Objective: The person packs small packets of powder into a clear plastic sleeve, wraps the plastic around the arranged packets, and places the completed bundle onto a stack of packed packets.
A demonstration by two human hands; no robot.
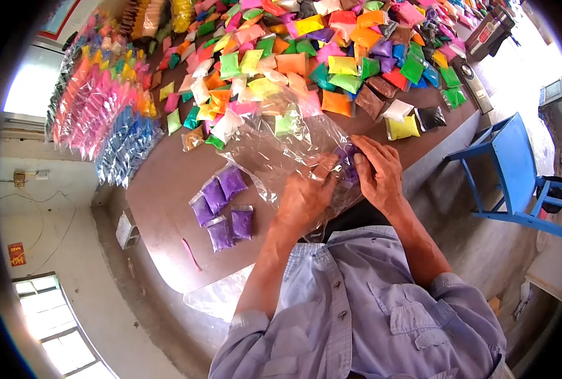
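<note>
no legible text, the marks on the red wall sign (16, 254) too small

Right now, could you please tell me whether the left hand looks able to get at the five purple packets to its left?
Probably yes: the purple packets lie nearby on the tabletop with nothing solid between, though the left hand, busy with the clear bag, might need to leave it first.

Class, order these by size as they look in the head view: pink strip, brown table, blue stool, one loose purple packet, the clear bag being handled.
1. Brown table
2. Clear bag and blue stool: too close to rank
3. Purple packet
4. Pink strip
</note>
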